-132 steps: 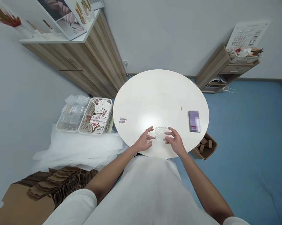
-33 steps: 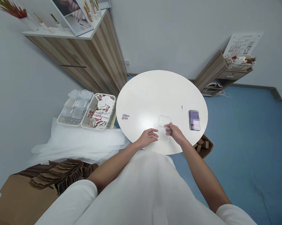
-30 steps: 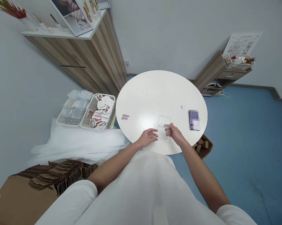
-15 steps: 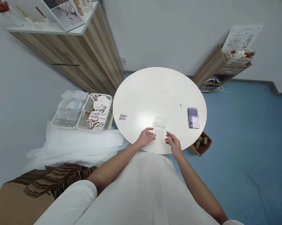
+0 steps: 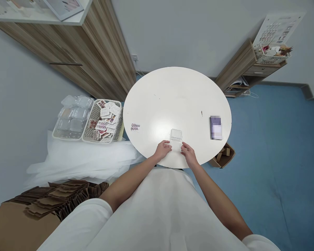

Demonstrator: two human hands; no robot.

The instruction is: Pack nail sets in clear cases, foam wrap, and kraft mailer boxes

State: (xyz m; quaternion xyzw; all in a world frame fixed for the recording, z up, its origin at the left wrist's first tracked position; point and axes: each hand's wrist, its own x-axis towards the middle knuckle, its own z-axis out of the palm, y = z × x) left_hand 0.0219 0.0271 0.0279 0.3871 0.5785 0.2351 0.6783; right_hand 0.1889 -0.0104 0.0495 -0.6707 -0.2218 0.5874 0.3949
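Note:
A clear plastic clamshell box [image 5: 176, 134] lies open near the front edge of the white oval table [image 5: 183, 94], its lid folded away from me. My left hand [image 5: 163, 150] grips the left side of the box with bent fingers. On the opposite side, my right hand [image 5: 189, 154] holds the right edge between thumb and fingers. Nothing can be made out inside the box. A small card of purple press-on nails [image 5: 135, 127] lies toward the table's left edge. Over to the right is a purple item [image 5: 215, 127], blurred by pixelation.
Left of the table, a white basket [image 5: 92, 113] holds nail cards beside a bin of clear boxes [image 5: 74, 115]. White sheets [image 5: 89, 157] and folded cardboard [image 5: 60, 198] lie nearer. A carton [image 5: 224, 155] stands under the table's right edge. Wooden cabinets [image 5: 109, 52] flank the back wall.
My hands have come slightly closer together around the clear box. The box sits a little further left in the picture, and the whole view has shifted slightly with my head.

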